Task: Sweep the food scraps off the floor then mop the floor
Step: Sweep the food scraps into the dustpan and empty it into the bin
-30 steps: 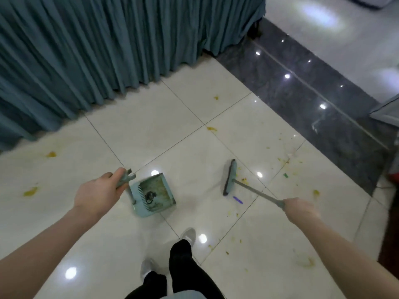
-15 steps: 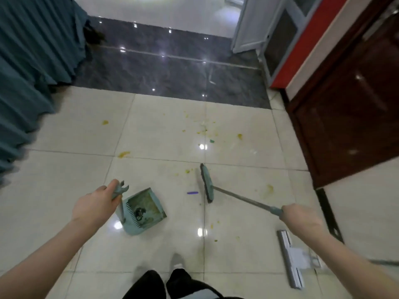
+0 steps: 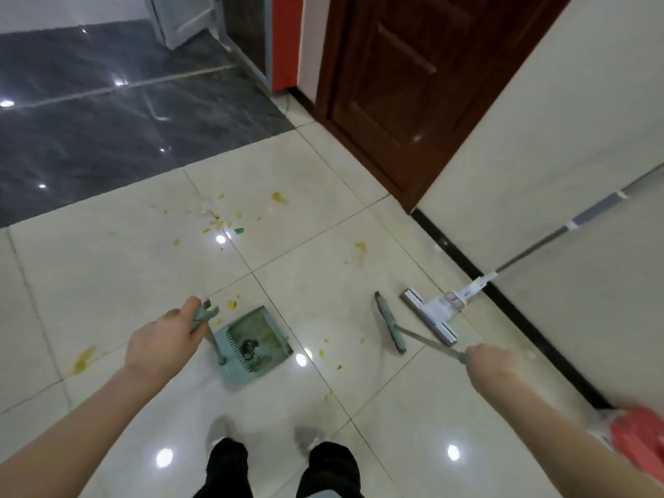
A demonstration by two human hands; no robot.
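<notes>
— What is held?
— The dustpan [image 3: 251, 341] handle is clasped in the left hand [image 3: 163, 341]; the broom [image 3: 390, 323] handle is gripped by the right hand [image 3: 492, 363].
— And the scraps [image 3: 221, 221]?
— Scattered on the floor [image 3: 125, 267] ahead; the mop [image 3: 436, 312] is leaned by the wall.

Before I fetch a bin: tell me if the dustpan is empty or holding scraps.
Holding scraps: a dark clump lies in the dustpan by its comb teeth.
</notes>
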